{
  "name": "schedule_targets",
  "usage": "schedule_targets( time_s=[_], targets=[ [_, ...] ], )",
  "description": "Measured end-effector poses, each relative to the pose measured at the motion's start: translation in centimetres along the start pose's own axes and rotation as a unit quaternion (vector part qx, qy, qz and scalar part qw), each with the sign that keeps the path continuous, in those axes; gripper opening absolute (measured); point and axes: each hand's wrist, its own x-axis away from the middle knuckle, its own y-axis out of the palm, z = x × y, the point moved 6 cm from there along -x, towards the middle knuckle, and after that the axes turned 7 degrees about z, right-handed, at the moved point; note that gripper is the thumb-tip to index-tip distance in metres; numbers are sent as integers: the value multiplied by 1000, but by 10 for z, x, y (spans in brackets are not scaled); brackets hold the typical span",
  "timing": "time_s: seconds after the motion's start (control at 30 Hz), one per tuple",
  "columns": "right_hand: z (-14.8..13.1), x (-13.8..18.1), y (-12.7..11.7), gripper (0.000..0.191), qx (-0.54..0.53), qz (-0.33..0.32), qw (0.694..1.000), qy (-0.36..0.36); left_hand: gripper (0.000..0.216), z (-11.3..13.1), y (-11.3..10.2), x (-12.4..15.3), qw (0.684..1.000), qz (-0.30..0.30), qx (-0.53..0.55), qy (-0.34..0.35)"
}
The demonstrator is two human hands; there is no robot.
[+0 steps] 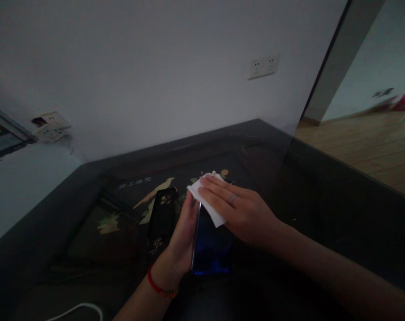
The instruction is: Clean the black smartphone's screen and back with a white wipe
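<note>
Phone (212, 247), blue and shiny, is near the middle of what I see from far away. It is over the dark table (309, 187), and I can't tell if it touches. The left hand (182, 236) grips its left side. The right hand (244, 209) holds a white cloth (209, 206) and pushes it flat on the top end with its fingers. I think the phone could slip, because it looks smooth and only the left hand grips it. A hard push might tip it. It could then bump the black case (162, 214) just beside the left hand.
</note>
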Motion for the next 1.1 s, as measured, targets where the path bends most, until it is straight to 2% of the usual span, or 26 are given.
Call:
schedule_targets(
  time_s=[0.07,0.2,0.33,0.5,0.67,0.8,0.93,1.03,1.1],
  targets=[
    [-2,1,2,34,14,-1,1000,-28,58,-1,-3,-3,1000,10,-6,18],
    [10,3,1,34,55,23,998,11,65,-5,-5,-5,1000,7,-23,19],
    [2,4,3,34,39,16,998,-36,64,-5,-6,-2,999,9,-30,24],
    [3,6,7,34,52,-4,999,-4,60,-6,-7,-5,999,20,-31,26],
    [-23,5,14,34,6,-38,997,-64,74,0,1,-4,999,18,-41,9],
    [-43,3,12,36,-17,-51,995,-82,90,11,4,4,998,-12,-55,-7],
    [-60,8,6,33,-57,-56,989,-126,88,32,6,9,997,-42,-47,52],
    [-65,12,-1,32,-121,-72,977,-158,82,44,9,12,993,-21,-56,105],
    [-59,9,-12,34,-168,-49,973,-150,81,50,10,15,990,-3,-58,125]
  ],
)
